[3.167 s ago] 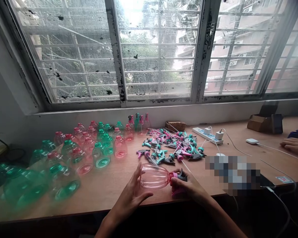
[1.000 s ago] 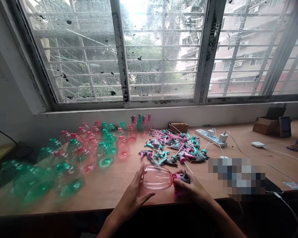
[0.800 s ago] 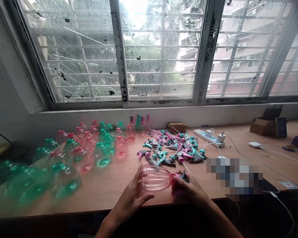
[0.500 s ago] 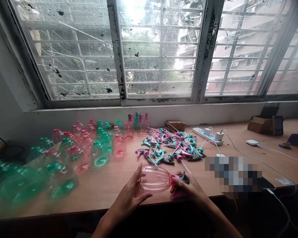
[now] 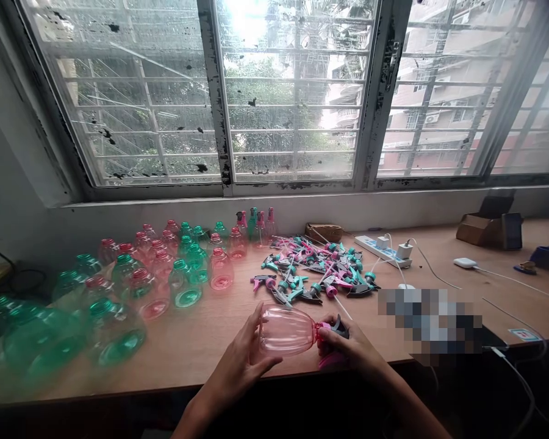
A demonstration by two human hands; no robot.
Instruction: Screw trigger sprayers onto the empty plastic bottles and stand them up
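Bottle of clear pink plastic is held on its side over the desk, near the middle of its front edge, base toward the left. The left hand is half-open around this base, fingers pointing upward, thumb stretched out below, away from the plastic; how firmly its fingers press, I cannot tell. The right hand, with bent fingers, is grasping the pink-and-grey spray head at the neck. Both forearms rise slantwise from the front edge.
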